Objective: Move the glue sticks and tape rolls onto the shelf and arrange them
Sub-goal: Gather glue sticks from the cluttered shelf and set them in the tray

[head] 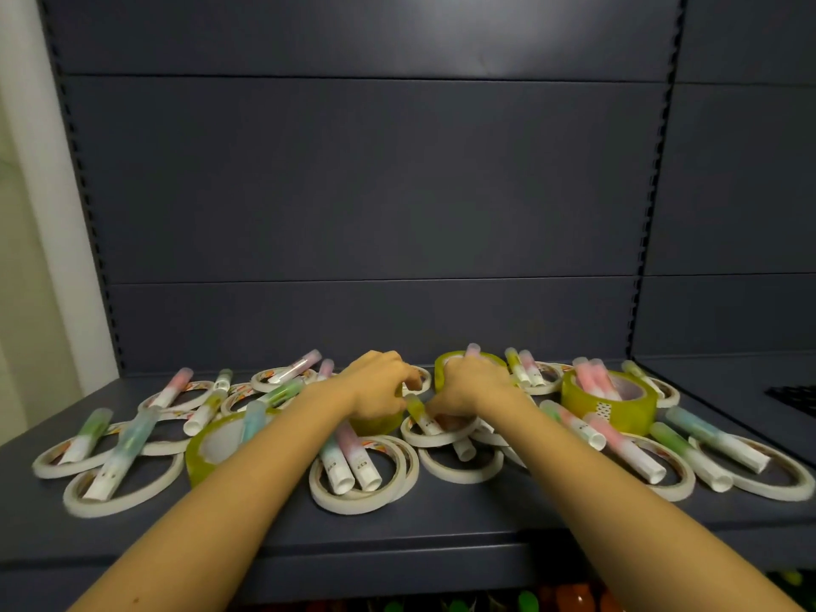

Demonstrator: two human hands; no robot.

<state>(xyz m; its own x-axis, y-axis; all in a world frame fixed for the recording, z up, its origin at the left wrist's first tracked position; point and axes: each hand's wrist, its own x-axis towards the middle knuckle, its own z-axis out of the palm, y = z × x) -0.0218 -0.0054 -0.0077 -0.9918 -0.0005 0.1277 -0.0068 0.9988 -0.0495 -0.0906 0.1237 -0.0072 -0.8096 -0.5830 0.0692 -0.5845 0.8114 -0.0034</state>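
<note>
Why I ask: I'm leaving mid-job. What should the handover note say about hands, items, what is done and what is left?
Hands: left hand and right hand have their fingers curled over the middle of the pile, with a green-capped glue stick between them. What each grips is unclear.
Things: glue sticks and white tape rolls lie jumbled on the shelf. Two pink sticks sit inside a wide yellowish roll at right.
Done: the items in view are on the shelf.
Left: sort and arrange them.
</note>
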